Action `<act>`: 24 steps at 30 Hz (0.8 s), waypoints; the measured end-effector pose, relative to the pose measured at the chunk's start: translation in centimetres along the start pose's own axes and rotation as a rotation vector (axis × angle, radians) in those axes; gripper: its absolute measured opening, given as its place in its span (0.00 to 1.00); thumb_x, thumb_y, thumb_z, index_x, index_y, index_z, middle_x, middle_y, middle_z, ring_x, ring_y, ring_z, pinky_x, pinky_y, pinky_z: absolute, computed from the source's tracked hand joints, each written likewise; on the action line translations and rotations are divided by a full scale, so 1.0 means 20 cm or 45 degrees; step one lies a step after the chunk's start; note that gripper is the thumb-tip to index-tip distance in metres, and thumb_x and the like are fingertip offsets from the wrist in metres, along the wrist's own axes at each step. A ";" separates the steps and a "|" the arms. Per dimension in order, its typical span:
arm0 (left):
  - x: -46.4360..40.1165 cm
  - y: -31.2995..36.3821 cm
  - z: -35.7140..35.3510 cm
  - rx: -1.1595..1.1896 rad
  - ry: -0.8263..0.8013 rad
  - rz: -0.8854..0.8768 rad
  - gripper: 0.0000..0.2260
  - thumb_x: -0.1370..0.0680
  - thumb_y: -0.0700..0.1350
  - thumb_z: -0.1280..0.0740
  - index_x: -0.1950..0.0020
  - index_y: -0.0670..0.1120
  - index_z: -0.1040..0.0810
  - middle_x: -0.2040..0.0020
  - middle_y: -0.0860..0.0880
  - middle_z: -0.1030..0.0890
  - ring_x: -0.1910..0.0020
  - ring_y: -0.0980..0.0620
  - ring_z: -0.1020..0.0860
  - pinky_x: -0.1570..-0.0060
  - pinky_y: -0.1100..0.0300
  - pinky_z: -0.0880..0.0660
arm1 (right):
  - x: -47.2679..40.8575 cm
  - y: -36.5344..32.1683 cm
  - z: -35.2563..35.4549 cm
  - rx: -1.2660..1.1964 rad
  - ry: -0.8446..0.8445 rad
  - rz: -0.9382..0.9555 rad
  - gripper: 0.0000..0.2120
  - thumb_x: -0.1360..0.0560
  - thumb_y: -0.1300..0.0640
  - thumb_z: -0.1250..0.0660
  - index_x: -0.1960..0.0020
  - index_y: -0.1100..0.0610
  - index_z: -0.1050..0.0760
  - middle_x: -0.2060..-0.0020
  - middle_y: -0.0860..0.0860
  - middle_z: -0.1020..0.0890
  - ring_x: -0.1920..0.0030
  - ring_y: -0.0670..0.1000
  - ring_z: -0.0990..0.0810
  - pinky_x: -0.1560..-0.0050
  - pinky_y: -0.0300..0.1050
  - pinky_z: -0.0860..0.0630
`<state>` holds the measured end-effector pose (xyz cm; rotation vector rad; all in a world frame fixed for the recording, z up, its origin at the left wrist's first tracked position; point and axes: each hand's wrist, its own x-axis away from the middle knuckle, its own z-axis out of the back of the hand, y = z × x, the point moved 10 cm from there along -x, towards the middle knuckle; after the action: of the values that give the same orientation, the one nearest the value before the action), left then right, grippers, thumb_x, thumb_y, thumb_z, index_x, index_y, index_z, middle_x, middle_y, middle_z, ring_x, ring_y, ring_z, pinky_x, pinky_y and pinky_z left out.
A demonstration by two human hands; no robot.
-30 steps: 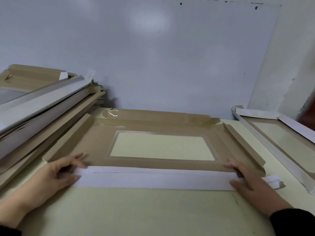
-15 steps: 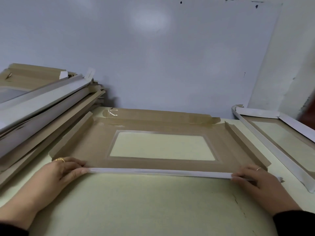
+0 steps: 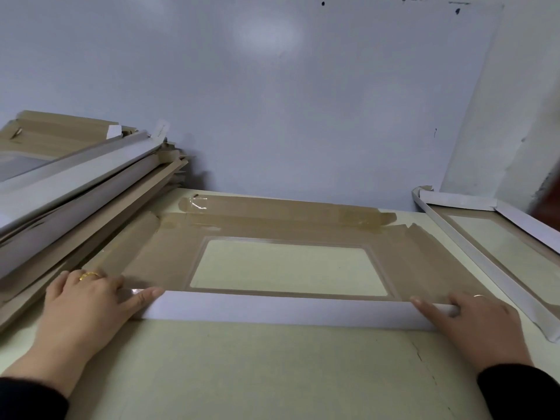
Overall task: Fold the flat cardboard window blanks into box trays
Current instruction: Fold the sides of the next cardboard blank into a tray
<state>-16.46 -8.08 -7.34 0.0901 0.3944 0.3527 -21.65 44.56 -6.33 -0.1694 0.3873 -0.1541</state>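
A brown cardboard window blank (image 3: 169, 253) lies flat on the pale table (image 3: 272, 374), with its clear window (image 3: 288, 268) in the middle. Its near long flap (image 3: 288, 310) is raised, white face toward me, leaning in over the blank. My left hand (image 3: 88, 301) rests on the flap's left end, index finger straight along its top edge. My right hand (image 3: 472, 322) presses the right end with straight fingers. The far and side flaps lie low.
A tall stack of flat blanks (image 3: 75, 189) leans along the left, close to my left hand. A folded tray with white walls (image 3: 485, 268) sits at the right edge. A whiteboard (image 3: 272, 101) stands against the wall behind.
The near flap lay flat toward me with its white side up. Both hands lifted it upright and have now tipped it inward over the blank.
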 end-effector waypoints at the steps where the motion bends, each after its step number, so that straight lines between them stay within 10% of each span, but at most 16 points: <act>1: 0.00 0.00 -0.01 -0.057 -0.040 0.021 0.22 0.37 0.72 0.47 0.72 0.53 0.33 0.63 0.48 0.26 0.51 0.42 0.27 0.44 0.48 0.38 | 0.00 0.00 0.00 0.033 -0.004 -0.007 0.24 0.32 0.37 0.35 0.74 0.54 0.34 0.76 0.47 0.30 0.65 0.54 0.30 0.58 0.48 0.40; 8: 0.00 -0.01 -0.06 -0.169 -0.201 0.138 0.28 0.37 0.74 0.53 0.60 0.53 0.28 0.51 0.50 0.26 0.41 0.45 0.29 0.36 0.50 0.46 | -0.03 0.04 -0.08 0.204 -0.123 -0.093 0.22 0.33 0.29 0.44 0.65 0.48 0.34 0.66 0.46 0.29 0.49 0.53 0.27 0.35 0.51 0.47; 15: 0.01 0.06 -0.04 0.064 -0.135 0.098 0.18 0.26 0.61 0.37 0.44 0.51 0.27 0.43 0.45 0.26 0.36 0.43 0.32 0.34 0.51 0.48 | -0.03 0.05 -0.18 0.156 -0.284 -0.093 0.26 0.29 0.31 0.47 0.38 0.45 0.34 0.37 0.47 0.29 0.33 0.50 0.35 0.29 0.52 0.57; 24: 0.22 0.80 -0.20 0.070 -0.313 -0.374 0.23 0.21 0.62 0.57 0.25 0.62 0.52 0.23 0.53 0.51 0.25 0.52 0.56 0.29 0.55 0.60 | 0.30 -0.86 -0.26 -0.114 -0.431 0.781 0.24 0.20 0.42 0.57 0.25 0.41 0.54 0.25 0.40 0.56 0.27 0.41 0.61 0.31 0.43 0.67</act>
<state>-19.33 8.57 -10.06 0.1260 0.1694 0.0388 -20.14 26.05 -9.92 -0.1545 0.0952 0.4928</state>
